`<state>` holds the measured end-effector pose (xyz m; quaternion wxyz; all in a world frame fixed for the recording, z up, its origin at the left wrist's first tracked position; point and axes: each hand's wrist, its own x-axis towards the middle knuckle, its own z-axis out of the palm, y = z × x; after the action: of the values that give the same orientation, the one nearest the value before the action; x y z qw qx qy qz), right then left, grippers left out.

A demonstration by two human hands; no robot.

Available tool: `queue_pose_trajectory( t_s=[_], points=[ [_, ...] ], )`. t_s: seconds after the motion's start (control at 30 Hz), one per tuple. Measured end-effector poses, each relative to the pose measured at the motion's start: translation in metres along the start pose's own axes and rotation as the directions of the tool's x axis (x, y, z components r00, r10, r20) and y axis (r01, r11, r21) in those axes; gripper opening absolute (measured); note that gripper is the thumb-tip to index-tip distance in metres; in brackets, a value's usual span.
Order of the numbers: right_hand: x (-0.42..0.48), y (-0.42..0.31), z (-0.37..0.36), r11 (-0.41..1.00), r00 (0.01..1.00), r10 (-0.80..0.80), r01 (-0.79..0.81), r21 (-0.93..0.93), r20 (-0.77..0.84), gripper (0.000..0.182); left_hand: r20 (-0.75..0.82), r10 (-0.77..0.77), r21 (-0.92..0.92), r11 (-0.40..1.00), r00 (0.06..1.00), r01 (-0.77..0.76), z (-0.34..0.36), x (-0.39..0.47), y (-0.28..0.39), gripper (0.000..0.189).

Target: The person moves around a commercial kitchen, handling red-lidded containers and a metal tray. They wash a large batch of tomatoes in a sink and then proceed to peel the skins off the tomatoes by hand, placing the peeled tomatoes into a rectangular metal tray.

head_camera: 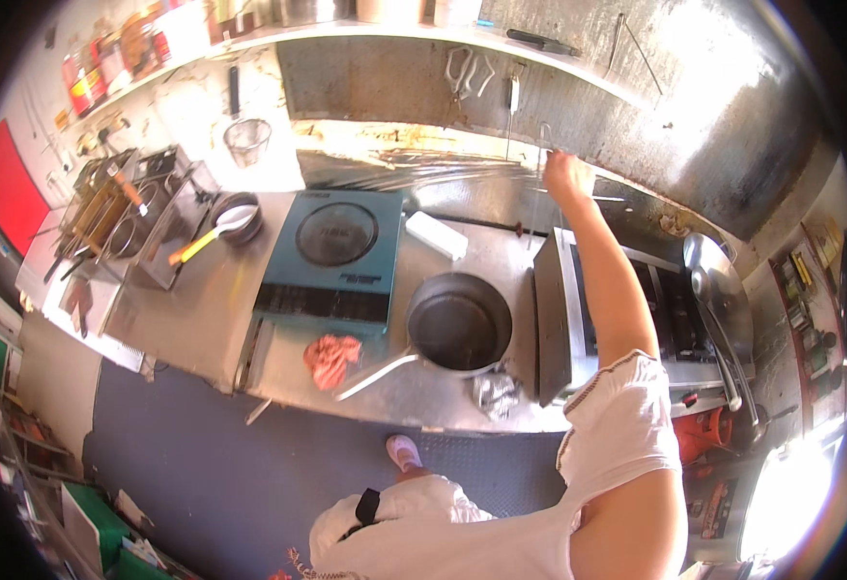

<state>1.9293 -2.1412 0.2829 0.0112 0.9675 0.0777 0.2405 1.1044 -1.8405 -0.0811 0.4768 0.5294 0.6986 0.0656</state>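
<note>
My right hand (570,176) reaches to the back wall, its fingers closed at a long thin metal rod (536,196) with a looped top. The rod hangs down in front of the dark backsplash; its exact kind is hard to tell. My left hand is out of view. Below and left of my right hand, a dark deep frying pan (459,322) rests on the steel counter, its handle pointing front left. A white box-like object (436,235) lies behind the pan. Under my forearm stands a steel gas stove (561,319).
Left of the pan sits a teal induction cooktop (336,290), with a red cloth (331,360) before it. Crumpled foil (496,395) lies near the counter's edge. A ladle (235,217) rests on a dark bowl (240,232). A shelf (394,30) runs above; a large metal lid (728,290) leans right.
</note>
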Motion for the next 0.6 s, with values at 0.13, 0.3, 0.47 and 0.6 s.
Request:
queue_pose_trajectory(
  t_s=[0.13, 0.3, 0.47, 0.6],
  points=[
    [0.082, -0.031, 0.021, 0.996, 0.994, 0.08, -0.076, 0.049, -0.068, 0.026, -0.012, -0.081, 0.016, 0.997, 0.997, 0.081, 0.032, 0.018, 0.047, 0.03],
    [0.17, -0.038, 0.013, 0.981, 0.983, 0.184, -0.184, 0.065, -0.007, 0.031, 0.019, -0.062, -0.004, 0.998, 0.998, 0.062, 0.042, 0.055, 0.087, 0.031],
    [0.231, -0.009, 0.047, 0.981, 0.976, 0.19, -0.193, -0.015, -0.104, 0.036, 0.073, -0.121, 0.005, 0.993, 0.99, 0.121, 0.046, 0.066, 0.094, 0.031],
    [0.234, -0.021, 0.063, 0.987, 0.988, 0.149, -0.145, 0.063, -0.049, 0.034, 0.114, -0.208, 0.055, 0.978, 0.972, 0.203, 0.054, 0.063, 0.097, 0.032]
  ],
)
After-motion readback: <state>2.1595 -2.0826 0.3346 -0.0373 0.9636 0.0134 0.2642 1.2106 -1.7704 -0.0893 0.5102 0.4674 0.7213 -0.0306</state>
